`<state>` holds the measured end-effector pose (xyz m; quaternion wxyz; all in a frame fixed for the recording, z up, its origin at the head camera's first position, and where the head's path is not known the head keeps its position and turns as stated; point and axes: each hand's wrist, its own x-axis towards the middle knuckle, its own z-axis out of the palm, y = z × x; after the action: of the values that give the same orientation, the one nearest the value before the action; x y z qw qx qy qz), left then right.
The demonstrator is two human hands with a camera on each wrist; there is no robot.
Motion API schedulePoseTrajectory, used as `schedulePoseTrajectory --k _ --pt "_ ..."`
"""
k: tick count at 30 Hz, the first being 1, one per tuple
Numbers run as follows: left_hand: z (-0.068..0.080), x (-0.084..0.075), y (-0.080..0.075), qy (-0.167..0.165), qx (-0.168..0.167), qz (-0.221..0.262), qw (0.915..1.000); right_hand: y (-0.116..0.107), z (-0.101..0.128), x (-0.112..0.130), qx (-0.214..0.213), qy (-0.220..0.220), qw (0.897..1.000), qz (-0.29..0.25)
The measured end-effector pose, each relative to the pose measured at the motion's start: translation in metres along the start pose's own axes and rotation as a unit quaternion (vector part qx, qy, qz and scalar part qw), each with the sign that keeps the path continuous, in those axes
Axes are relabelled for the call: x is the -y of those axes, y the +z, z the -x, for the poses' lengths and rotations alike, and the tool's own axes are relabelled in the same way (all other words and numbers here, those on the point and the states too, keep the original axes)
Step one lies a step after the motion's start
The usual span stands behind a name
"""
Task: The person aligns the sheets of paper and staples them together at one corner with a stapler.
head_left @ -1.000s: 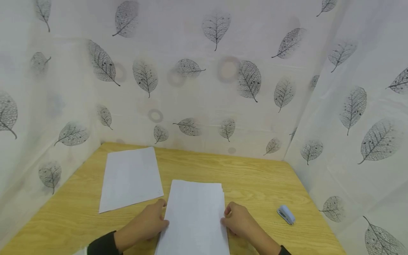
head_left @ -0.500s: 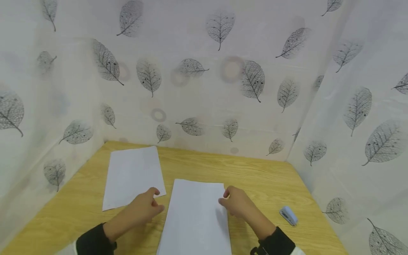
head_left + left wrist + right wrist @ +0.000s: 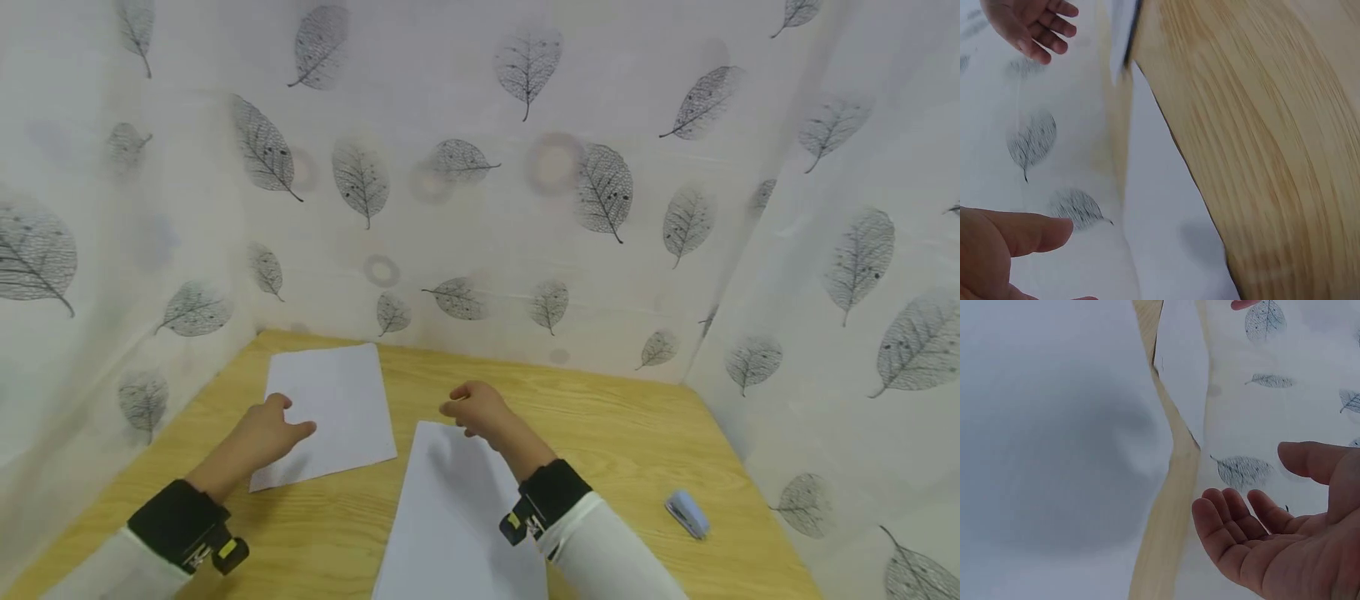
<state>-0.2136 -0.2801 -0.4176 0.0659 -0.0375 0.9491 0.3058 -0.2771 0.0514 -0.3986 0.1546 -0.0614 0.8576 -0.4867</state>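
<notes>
A stack of white paper point(image 3: 457, 517) lies in the middle of the wooden table point(image 3: 600, 433), and a single white sheet point(image 3: 333, 408) lies to its left. My left hand point(image 3: 279, 423) hovers at the left edge of that single sheet with relaxed fingers, holding nothing. My right hand point(image 3: 467, 407) hangs just past the far edge of the stack, fingers loosely curled and empty. The right wrist view shows its open palm point(image 3: 1260, 537) above the stack point(image 3: 1054, 456). In the left wrist view only my thumb point(image 3: 1016, 234) shows, over the sheet point(image 3: 1160, 244).
A small light-blue stapler point(image 3: 686, 513) lies on the table to the right of the stack. Leaf-patterned white curtains point(image 3: 525, 208) close in the table at the back and both sides. Both wrists carry black cuffs with small cameras.
Both hands have left the sides of the middle stack and moved away from me. The left hand went left to the single sheet, the right hand to the stack's far edge.
</notes>
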Motion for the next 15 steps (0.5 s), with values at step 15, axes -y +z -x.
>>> schedulePoseTrajectory --k 15 --pt "-0.018 0.040 -0.014 -0.136 0.031 0.072 0.9876 0.084 -0.048 0.029 -0.014 0.065 0.993 -0.093"
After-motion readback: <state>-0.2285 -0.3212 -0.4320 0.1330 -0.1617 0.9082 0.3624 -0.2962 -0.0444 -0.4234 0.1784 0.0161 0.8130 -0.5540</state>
